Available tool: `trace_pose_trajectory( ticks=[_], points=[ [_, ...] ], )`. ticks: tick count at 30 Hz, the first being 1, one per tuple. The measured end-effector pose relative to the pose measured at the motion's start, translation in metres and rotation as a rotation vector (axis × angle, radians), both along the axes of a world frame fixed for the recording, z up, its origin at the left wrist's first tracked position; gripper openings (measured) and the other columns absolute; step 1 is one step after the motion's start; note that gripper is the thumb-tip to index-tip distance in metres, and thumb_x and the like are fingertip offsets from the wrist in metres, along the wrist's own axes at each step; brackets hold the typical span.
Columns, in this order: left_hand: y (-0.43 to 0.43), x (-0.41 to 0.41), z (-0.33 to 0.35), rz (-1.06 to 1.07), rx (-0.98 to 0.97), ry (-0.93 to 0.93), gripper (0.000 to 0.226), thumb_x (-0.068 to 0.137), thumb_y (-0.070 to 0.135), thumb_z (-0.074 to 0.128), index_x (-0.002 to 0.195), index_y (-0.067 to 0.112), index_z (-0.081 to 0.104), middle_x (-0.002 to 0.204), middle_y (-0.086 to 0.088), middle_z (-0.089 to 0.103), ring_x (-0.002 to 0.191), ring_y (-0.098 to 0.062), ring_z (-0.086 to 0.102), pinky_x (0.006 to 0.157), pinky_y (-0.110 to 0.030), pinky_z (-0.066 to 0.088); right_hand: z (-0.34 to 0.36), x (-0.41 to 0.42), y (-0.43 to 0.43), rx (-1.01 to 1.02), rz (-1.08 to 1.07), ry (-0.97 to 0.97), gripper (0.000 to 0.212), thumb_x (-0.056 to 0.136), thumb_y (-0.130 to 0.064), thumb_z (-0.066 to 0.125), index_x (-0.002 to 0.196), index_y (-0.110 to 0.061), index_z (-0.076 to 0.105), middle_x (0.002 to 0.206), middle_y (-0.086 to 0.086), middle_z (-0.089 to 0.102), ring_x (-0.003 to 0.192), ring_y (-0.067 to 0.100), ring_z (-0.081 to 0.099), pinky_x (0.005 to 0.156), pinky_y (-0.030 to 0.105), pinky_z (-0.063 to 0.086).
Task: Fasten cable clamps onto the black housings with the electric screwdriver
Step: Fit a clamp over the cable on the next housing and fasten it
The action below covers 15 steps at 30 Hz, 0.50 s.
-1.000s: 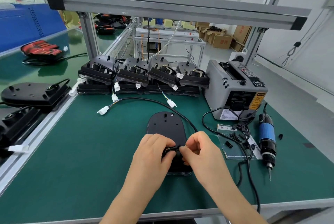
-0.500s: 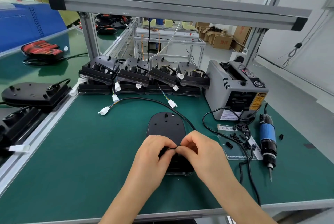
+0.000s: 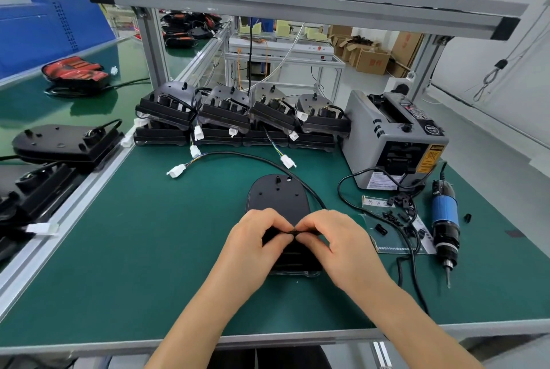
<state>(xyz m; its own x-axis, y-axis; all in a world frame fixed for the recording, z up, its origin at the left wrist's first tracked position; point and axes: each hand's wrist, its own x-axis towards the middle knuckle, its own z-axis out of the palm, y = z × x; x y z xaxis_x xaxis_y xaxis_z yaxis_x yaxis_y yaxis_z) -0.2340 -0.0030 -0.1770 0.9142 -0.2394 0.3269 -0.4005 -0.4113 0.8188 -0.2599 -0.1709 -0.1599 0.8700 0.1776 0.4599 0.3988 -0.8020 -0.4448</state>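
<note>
A black housing (image 3: 278, 197) lies flat on the green mat in front of me, its near half hidden under my hands. My left hand (image 3: 256, 242) and my right hand (image 3: 334, 242) meet over it, fingertips pinching the black cable (image 3: 309, 191) and a small black piece where they touch; whether that piece is a clamp I cannot tell. The cable runs back in an arc to a white connector (image 3: 176, 171). The electric screwdriver (image 3: 445, 221), blue and black, lies unheld on the mat to the right, bit pointing toward me. Loose black cable clamps (image 3: 393, 215) lie on a sheet beside it.
Stacked black housings (image 3: 238, 118) with white plugs line the back of the mat. A grey tape dispenser (image 3: 393, 136) stands at back right, its power cord (image 3: 351, 204) looping across the mat. More housings (image 3: 62, 145) sit on the left bench beyond an aluminium rail (image 3: 74, 204).
My hands have stayed together over the housing, the fingertips shifting slightly on the cable. The screwdriver has not moved.
</note>
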Motion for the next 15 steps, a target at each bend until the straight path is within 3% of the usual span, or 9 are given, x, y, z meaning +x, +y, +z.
trace_pose_trajectory(
  ticks=[6, 11, 15],
  points=[
    [0.002, 0.0048, 0.0037, -0.036, -0.062, 0.089, 0.03, 0.081, 0.016, 0.071, 0.08, 0.044, 0.062, 0.089, 0.02, 0.064, 0.088, 0.0, 0.06, 0.078, -0.016, 0.046, -0.002, 0.004, -0.0043, -0.262, 0.035, -0.203, 0.02, 0.09, -0.029, 0.053, 0.089, -0.017, 0.068, 0.08, -0.008, 0.064, 0.072, 0.014, 0.059, 0.073, 0.029, 0.041],
    [0.005, 0.0055, 0.0046, -0.05, -0.085, 0.121, 0.028, 0.081, 0.016, 0.071, 0.081, 0.043, 0.063, 0.093, 0.023, 0.062, 0.093, 0.003, 0.059, 0.078, -0.007, 0.042, -0.0011, 0.0066, -0.0069, -0.312, 0.08, -0.281, 0.018, 0.091, -0.024, 0.053, 0.085, -0.013, 0.066, 0.076, -0.004, 0.063, 0.066, 0.018, 0.056, 0.072, 0.031, 0.045],
    [0.0075, 0.009, 0.0082, -0.094, -0.07, 0.181, 0.023, 0.081, 0.019, 0.071, 0.083, 0.04, 0.062, 0.091, 0.014, 0.066, 0.091, -0.003, 0.06, 0.084, -0.023, 0.047, 0.0, 0.0066, -0.0068, -0.281, 0.086, -0.333, 0.019, 0.091, -0.021, 0.053, 0.082, -0.01, 0.065, 0.074, -0.001, 0.061, 0.064, 0.021, 0.056, 0.069, 0.033, 0.047]
  ],
)
